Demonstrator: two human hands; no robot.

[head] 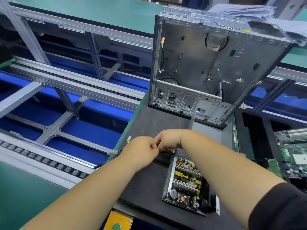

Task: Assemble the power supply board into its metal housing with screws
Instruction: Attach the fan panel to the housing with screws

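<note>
Item: power supply board (pixel 185 179) seated in its metal housing (pixel 169 176), near right. Left hand (pixel 143 149) and right hand (pixel 167 140), fingers curled, meet above; contents indiscernible. Step judged: readying screws (pixel 158 129). Next needs aligning one to a hole.

The power supply board (pixel 185 181) sits in its metal housing (pixel 169 176) on the mat (pixel 146 176). Behind the housing stands a computer case (pixel 207 67); right of it lies a circuit board (pixel 294 151).
</note>
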